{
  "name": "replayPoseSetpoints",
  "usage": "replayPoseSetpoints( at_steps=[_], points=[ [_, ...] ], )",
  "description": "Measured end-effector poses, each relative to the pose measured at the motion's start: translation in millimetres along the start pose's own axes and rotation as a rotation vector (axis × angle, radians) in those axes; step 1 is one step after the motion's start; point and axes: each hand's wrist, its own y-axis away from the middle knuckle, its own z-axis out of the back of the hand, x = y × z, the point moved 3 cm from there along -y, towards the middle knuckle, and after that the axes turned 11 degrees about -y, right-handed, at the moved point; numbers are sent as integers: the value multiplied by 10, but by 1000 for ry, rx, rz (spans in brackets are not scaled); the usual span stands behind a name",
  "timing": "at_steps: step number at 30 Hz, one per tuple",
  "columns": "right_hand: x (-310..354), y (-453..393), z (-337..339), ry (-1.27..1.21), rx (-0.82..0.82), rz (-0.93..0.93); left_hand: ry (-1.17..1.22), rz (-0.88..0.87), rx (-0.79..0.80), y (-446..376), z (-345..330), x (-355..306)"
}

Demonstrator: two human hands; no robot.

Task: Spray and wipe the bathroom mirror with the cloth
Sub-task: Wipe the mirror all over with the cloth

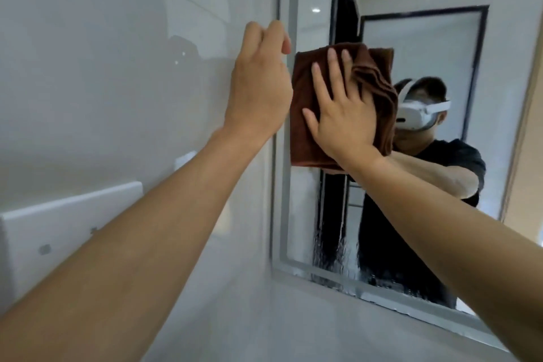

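We're facing the glossy grey wall (102, 67), filling everything from nine o'clock round to twelve. Over at three o'clock hangs the mirror (417, 47), pale-framed, and it runs down toward five o'clock, where wet streaks and droplets cling to the glass just above the bottom edge. Down at eight o'clock, a white box-shaped fixture (58, 226) sits on the wall, partly behind our left forearm. Now the brown cloth (305, 114), folded and bunched on its right side, lies flat against the mirror just right of centre, close beside the mirror's left edge. Our right hand (340, 114) presses on it, fingers straight and spread, palm on the fabric, nothing gripped. Our left hand (258, 88) is up at the mirror's left edge, at about eleven o'clock from the cloth, fingers curled over that edge; whether it truly grips the frame we cannot tell.
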Motion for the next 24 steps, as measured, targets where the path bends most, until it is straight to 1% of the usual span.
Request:
replayPoseSetpoints(
  at_steps=[4,6,9,14,16,20,24],
  points=[
    [572,236,-338,-145,-20,15,-11,-12,5,44,-157,-65],
    [726,456,-426,-174,-67,-2,-30,-15,29,127,-268,-87],
    [810,857,-526,-242,-68,-16,-54,-10,85,327,-402,-111],
    [903,1904,-758,-245,117,13,-130,2,160,741,-541,-105],
    [946,2235,-802,-255,159,41,-143,-13,181,889,-575,-78],
    [959,2480,-815,-239,224,67,-142,-16,190,1106,-613,37],
    [819,2559,-723,-267,320,79,-147,8,227,1329,-724,63]
  ],
)
